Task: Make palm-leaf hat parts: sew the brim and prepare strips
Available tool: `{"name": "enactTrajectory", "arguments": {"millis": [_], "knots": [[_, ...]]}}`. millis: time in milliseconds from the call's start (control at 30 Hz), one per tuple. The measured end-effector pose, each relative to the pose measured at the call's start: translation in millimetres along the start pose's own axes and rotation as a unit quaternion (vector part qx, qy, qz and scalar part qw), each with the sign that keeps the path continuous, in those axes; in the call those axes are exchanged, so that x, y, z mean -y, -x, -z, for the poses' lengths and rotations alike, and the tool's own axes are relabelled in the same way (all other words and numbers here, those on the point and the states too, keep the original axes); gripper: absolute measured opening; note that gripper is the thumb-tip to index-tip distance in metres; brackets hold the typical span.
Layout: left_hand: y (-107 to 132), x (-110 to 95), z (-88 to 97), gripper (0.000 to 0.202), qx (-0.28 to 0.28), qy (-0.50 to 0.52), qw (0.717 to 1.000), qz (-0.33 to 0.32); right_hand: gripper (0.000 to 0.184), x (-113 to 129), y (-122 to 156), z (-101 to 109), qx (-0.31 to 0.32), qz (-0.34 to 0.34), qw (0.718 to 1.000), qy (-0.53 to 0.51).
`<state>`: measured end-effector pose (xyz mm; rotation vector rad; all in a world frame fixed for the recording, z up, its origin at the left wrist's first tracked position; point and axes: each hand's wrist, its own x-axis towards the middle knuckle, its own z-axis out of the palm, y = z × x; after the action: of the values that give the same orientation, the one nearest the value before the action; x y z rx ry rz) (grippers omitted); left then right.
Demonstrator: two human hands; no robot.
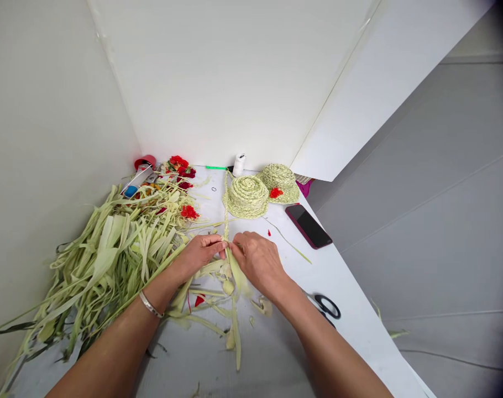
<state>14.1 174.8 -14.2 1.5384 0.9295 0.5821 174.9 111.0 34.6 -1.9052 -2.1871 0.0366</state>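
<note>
My left hand (199, 254) and my right hand (257, 260) meet at the middle of the white table (276, 354). Both pinch pale green leaf strips (230, 271) where they join a narrow plaited braid (225, 210). The braid runs away from my fingers toward a coiled woven hat (246, 196). Loose strip ends hang down from my hands toward me. A silver bracelet (151, 304) sits on my left wrist.
A big heap of green leaf strips (106, 260) fills the left side, with red flowers (181, 166) behind it. A second woven hat (281, 182) with a red flower, a white spool (239, 164), a dark phone (308, 225) and scissors (328, 307) lie right.
</note>
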Motion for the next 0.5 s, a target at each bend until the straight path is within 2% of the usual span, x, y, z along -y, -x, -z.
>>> {"name": "enactTrajectory", "arguments": {"millis": [200,367,500], "knots": [[1,-7,-5.5,0.034,-0.027,-0.005,1.0,0.001,0.023,12,7,9,0.035,-0.042,0.998,-0.005],[3,-10,-5.9,0.037,-0.031,0.009,0.999,0.001,0.019,14,9,9,-0.015,-0.004,1.0,-0.002],[3,-10,-5.5,0.04,-0.036,0.02,0.999,0.003,0.019,20,12,5,0.007,0.001,0.999,0.034]]}}
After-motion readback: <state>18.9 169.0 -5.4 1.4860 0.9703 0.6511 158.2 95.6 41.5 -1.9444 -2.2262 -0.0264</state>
